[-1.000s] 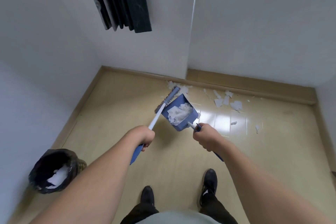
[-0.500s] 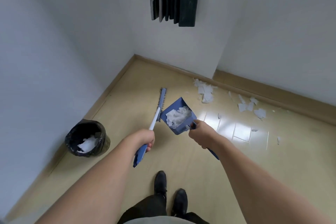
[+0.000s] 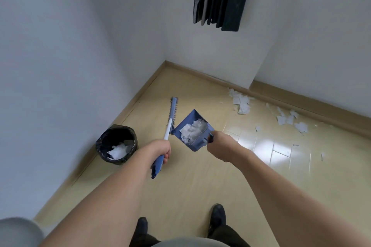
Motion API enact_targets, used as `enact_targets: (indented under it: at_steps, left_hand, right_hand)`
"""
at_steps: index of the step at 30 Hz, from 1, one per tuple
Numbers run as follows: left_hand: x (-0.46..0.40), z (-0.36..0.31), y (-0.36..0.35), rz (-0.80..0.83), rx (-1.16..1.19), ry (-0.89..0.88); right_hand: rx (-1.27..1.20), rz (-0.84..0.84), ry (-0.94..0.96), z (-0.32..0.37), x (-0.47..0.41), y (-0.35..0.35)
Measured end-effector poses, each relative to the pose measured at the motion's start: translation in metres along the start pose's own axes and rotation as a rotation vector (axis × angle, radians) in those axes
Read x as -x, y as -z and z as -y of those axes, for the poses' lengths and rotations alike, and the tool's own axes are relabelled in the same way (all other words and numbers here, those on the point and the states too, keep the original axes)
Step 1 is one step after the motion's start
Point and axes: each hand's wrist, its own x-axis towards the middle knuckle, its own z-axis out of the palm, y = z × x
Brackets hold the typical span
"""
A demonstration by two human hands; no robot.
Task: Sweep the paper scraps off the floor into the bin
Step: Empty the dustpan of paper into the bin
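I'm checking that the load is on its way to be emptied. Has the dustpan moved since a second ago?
Yes. The dustpan, held by the right hand, has swung left, away from the paper scraps along the baseboard and nearer the bin.

Both bare forearms reach forward and inward from the lower corners. The left hand (image 3: 160, 151) has its fingers curled tight around a handle, knuckles up. The right hand (image 3: 219, 146), a little further out, is closed in a fist around another handle.
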Motion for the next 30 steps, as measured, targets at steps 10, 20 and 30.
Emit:
enact_targets:
  at_steps: [10,20,30]
  left_hand:
    - [-0.008,0.088,0.153,-0.032,0.009,-0.023]
    - [-0.003,0.148,0.254,-0.095,-0.014,-0.066]
    - [0.01,0.158,0.311,-0.128,-0.025,0.002]
  right_hand:
    - [0.277,-0.046,0.101,0.12,0.057,-0.113]
    - [0.52,-0.034,0.286,0.199,0.084,-0.191]
    - [1.0,0.061,0.419,0.244,0.092,-0.248]
